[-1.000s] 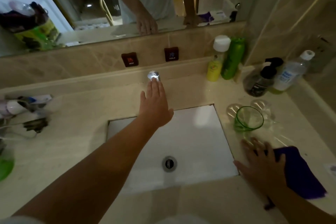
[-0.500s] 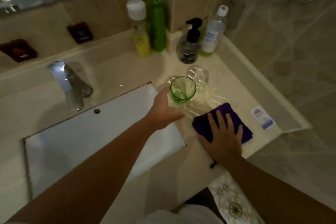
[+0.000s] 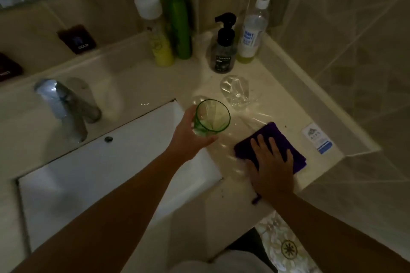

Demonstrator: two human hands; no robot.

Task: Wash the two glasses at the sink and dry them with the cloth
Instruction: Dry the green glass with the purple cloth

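The left hand [image 3: 188,137] is now wrapping its fingers and thumb around the green transparent drinking glass [image 3: 211,118], which half a second ago it was only reaching toward; a second ago that hand was up at the chrome tap [image 3: 60,104], so the move from tap to glass is complete; whether the glass is already lifting off the pale stone counter [image 3: 277,95] cannot be told, but it is sitting at the counter's edge just beside the white rectangular sink basin [image 3: 111,173]. The right hand [image 3: 271,162] is lying flat with fingers spread on the folded purple cloth [image 3: 273,133], pressing it to the counter as before; it is gripping nothing. The second, clear glass [image 3: 235,92] is standing untouched behind the green one, near the dark pump bottle [image 3: 224,51]. Judging from this, washing is only beginning: the green glass is likely heading next under the tap, and drying is still waiting.
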